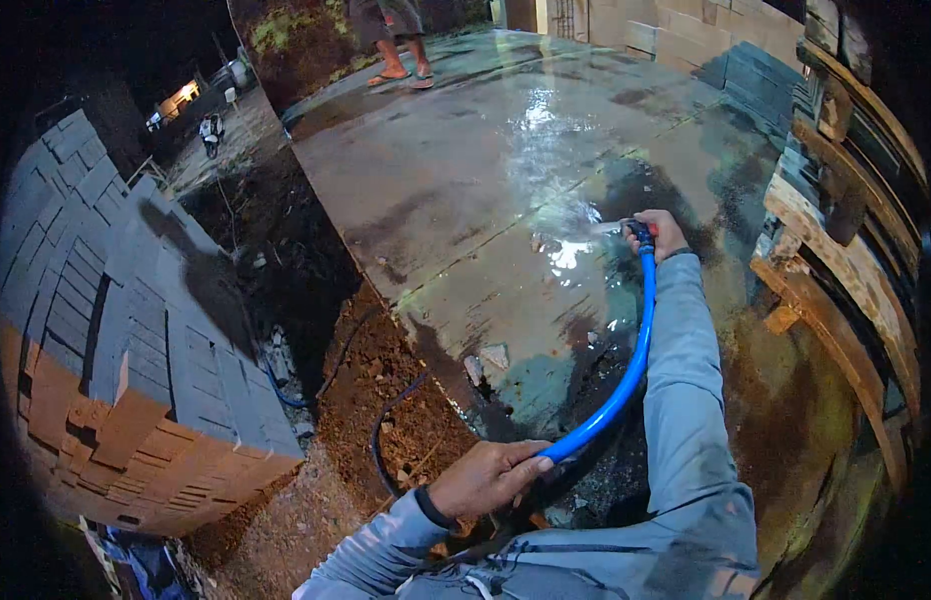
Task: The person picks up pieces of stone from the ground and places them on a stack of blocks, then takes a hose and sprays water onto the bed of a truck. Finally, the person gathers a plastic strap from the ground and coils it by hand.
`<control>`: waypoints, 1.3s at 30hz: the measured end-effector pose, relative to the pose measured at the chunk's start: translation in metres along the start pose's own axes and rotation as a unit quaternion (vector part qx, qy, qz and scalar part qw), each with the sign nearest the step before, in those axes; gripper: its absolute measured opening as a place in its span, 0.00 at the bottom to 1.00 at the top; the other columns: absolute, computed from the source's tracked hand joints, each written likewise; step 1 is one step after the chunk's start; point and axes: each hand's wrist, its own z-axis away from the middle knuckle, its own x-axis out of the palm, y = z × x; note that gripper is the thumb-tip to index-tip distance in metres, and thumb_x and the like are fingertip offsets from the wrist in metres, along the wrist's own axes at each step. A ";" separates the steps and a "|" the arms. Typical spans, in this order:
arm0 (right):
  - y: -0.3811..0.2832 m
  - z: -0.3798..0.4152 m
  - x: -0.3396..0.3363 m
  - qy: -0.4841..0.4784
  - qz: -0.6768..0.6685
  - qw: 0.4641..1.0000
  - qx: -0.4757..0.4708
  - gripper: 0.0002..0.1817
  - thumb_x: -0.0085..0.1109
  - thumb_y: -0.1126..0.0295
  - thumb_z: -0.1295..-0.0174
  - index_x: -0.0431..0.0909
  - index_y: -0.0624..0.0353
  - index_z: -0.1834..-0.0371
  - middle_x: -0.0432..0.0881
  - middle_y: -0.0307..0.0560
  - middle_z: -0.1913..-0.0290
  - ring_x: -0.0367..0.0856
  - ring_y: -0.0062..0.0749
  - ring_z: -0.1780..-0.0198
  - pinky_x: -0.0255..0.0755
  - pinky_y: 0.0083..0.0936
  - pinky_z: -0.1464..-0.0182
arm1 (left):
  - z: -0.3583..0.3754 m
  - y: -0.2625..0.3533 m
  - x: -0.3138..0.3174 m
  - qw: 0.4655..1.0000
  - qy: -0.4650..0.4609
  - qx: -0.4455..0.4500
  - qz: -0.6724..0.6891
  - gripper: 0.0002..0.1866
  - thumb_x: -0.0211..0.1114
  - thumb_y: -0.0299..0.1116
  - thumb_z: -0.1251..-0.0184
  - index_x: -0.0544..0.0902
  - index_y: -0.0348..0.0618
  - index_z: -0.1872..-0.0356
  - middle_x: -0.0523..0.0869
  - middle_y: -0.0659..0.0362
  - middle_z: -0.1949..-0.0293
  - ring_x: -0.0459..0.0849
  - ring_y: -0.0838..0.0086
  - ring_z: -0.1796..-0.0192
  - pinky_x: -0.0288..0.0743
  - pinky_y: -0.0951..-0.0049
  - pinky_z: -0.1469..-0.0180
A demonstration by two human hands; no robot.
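Observation:
A thick blue hose [626,385] curves up from my left hand to my right. My right hand [664,232], at the end of the outstretched arm, is closed on the spray nozzle [638,236] fitted to the hose's end. Water [586,226] sprays leftward from it over the wet concrete slab [466,220]. Lower down, my left hand [494,478] is wrapped round the hose, thumb along the top. The hose beyond that hand is hidden by my body and sleeve.
Stacked blocks [136,330] rise on the left. Wooden pallets [836,260] stand at right. Rubble chunks [496,356] lie by the slab's near edge, beside reddish soil [356,370] crossed by a dark cable [378,440]. A person's sandalled feet [401,75] are on the far slab.

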 end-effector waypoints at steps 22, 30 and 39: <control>0.140 0.087 0.187 -0.082 0.115 0.970 0.196 0.12 0.47 0.67 0.42 0.70 0.67 0.63 0.76 0.53 0.75 0.75 0.36 0.79 0.71 0.26 0.79 | 0.150 -0.047 -0.054 0.985 -0.085 -0.048 0.143 0.19 0.55 0.41 0.35 0.76 0.42 0.47 0.81 0.62 0.73 0.75 0.83 0.73 0.67 0.80 0.72; 0.149 0.072 0.187 0.051 0.019 0.998 -0.021 0.08 0.48 0.69 0.46 0.66 0.63 0.73 0.72 0.50 0.78 0.71 0.32 0.81 0.69 0.24 0.81 | 0.198 -0.051 -0.095 0.974 0.025 -0.116 0.192 0.20 0.56 0.41 0.35 0.76 0.41 0.47 0.77 0.67 0.76 0.69 0.87 0.75 0.62 0.84 0.74; 0.185 0.171 0.199 0.085 -0.023 0.994 0.064 0.09 0.47 0.69 0.44 0.67 0.64 0.66 0.75 0.52 0.72 0.76 0.39 0.73 0.76 0.29 0.73 | 0.247 -0.095 -0.140 0.978 -0.067 -0.100 0.173 0.16 0.55 0.36 0.35 0.78 0.39 0.50 0.81 0.62 0.72 0.71 0.85 0.75 0.64 0.82 0.74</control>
